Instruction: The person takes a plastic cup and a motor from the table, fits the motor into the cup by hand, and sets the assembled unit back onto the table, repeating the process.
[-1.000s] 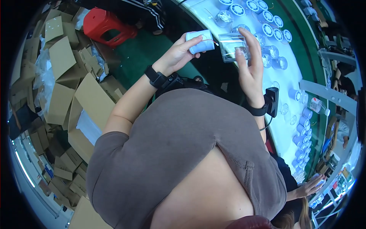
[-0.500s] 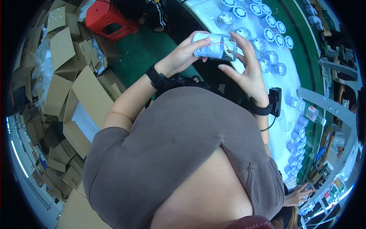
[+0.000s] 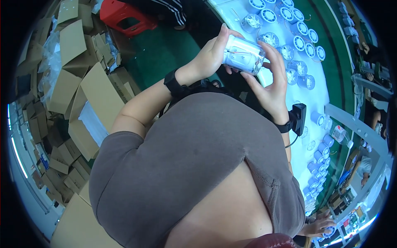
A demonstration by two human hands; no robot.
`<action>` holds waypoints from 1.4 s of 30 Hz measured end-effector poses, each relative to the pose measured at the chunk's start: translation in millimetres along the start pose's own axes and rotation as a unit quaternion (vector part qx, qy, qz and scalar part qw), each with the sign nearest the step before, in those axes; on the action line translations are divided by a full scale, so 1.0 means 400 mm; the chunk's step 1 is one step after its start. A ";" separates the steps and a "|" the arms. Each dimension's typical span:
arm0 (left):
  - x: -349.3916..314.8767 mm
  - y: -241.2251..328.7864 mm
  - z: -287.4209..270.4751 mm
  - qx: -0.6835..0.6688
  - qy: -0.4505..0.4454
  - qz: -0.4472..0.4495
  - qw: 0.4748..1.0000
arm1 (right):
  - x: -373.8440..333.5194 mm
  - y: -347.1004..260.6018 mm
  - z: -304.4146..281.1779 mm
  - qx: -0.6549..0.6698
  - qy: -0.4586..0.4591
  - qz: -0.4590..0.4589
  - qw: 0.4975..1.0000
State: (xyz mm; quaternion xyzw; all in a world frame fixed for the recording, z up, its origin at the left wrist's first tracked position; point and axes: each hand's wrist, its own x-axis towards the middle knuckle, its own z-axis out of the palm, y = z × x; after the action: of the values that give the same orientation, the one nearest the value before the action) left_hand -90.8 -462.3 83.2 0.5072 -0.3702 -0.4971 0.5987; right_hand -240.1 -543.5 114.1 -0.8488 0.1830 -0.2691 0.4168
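Note:
Between my two hands, a clear plastic cylinder with a white inner body and thin wires is held tilted near the table's edge. My left hand is closed round its left end, thumb on top. At the opposite, clear end, my right hand has its index finger above and thumb below, gripping the rim. The white body sits mostly within the clear shell; my left palm hides its far end. Just beyond, similar clear cylinders stand on the white table, several with white slotted round tops.
More such units line the table at lower right, near a clear bottle and a grey metal frame. Open cardboard boxes fill the left. A red stool and another person's striped leg are at the top.
The white body has gone deeper into the clear shell. My right fingers have come onto the shell's end, and both hands have shifted slightly right.

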 end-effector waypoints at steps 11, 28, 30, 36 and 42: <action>-0.009 0.004 0.010 0.080 0.021 0.037 0.996 | -0.010 -0.008 0.004 -0.002 0.006 -0.004 1.000; -0.035 0.003 0.005 0.098 0.013 0.087 0.991 | -0.039 -0.041 0.021 -0.072 0.001 -0.040 0.997; -0.039 0.008 0.010 0.055 0.005 0.063 0.996 | -0.040 -0.042 0.024 -0.072 0.000 -0.037 0.997; -0.042 0.009 0.049 0.010 0.054 0.084 0.995 | -0.053 -0.040 0.036 -0.073 0.031 -0.061 0.995; -0.020 0.000 0.068 0.026 -0.014 0.106 0.994 | -0.083 -0.011 0.036 -0.092 0.101 -0.077 0.988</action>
State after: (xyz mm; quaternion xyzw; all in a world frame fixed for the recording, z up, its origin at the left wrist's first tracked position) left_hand -118.4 -461.1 89.5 0.4732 -0.4434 -0.4280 0.6296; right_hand -257.1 -514.7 100.2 -0.8636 0.1820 -0.3664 0.2947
